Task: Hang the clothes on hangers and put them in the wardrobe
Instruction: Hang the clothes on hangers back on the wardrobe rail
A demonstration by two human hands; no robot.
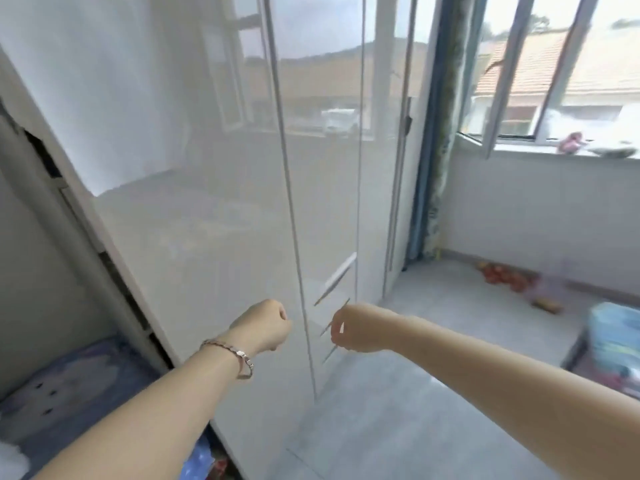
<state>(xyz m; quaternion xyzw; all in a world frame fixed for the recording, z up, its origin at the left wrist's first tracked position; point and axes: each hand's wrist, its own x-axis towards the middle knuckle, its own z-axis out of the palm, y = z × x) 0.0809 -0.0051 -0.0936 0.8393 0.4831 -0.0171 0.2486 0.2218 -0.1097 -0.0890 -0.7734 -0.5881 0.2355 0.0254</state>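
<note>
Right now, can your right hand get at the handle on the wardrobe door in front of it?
Probably yes. The right hand is at the slim handle, its fingers seemingly curled round it, and nothing lies between them. The wardrobe door itself looks shut.

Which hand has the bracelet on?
The left hand: a silver bracelet circles its wrist. The right hand, pinching the thin door handle, has a bare wrist.

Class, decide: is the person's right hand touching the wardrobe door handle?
Touching. The head view shows the right hand with its fingers curled round the thin handle.
</note>
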